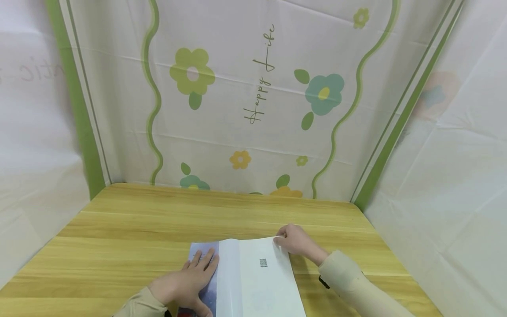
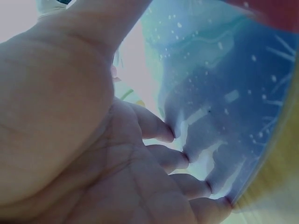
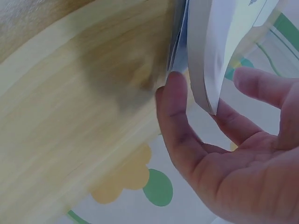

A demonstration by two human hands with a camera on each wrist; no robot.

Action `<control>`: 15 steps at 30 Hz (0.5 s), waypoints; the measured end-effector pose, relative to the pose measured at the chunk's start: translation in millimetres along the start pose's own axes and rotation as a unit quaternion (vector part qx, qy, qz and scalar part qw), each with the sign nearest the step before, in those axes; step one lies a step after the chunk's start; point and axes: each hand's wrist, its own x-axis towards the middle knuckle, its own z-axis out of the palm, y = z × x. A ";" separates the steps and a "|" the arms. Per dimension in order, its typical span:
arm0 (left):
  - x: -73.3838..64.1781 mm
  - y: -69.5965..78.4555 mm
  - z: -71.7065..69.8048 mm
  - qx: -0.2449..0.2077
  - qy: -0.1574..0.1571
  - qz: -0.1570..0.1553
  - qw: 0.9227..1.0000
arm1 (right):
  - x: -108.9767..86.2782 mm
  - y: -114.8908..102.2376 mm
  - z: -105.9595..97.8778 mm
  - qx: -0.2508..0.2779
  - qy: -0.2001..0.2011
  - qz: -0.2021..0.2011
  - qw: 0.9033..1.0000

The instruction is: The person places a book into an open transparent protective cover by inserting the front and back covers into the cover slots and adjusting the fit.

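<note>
An opened book point(image 1: 265, 288) lies on the wooden table, its white page with a small printed QR code point(image 1: 263, 263) facing up. A blue-purple cover flap point(image 1: 210, 286) with white specks extends on its left side. My left hand point(image 1: 194, 279) rests on this flap with fingers spread, and the left wrist view shows the fingertips touching the glossy blue surface point(image 2: 224, 93). At the book's far right corner is my right hand point(image 1: 298, 241), its fingers curled around the page block point(image 3: 205, 56). In the right wrist view the thumb stands slightly off the page.
The wooden table point(image 1: 130, 229) extends on both sides of the book and behind it. A white curtain point(image 1: 237, 110) with printed flowers hangs at the table's back edge. White sheets point(image 1: 447, 185) close off the left and right sides.
</note>
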 end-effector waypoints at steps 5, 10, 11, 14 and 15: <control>0.0 0.0 0.1 -0.001 0.001 0.001 1.000 | -0.6 0.2 1.1 0.010 0.030 -0.012 0.999; 0.1 0.4 -0.1 0.001 -0.001 -0.002 1.000 | -8.1 4.1 3.0 0.129 0.014 0.050 0.990; 0.1 0.4 -0.2 0.003 -0.001 -0.002 1.000 | -10.6 5.3 3.4 0.153 0.003 0.059 0.986; 0.1 0.2 -0.4 0.005 0.000 0.001 1.000 | -18.4 9.1 3.6 0.210 -0.034 0.063 0.975; 0.2 0.3 -0.4 0.006 0.000 0.001 1.000 | -20.9 10.9 3.5 0.220 -0.044 0.058 0.973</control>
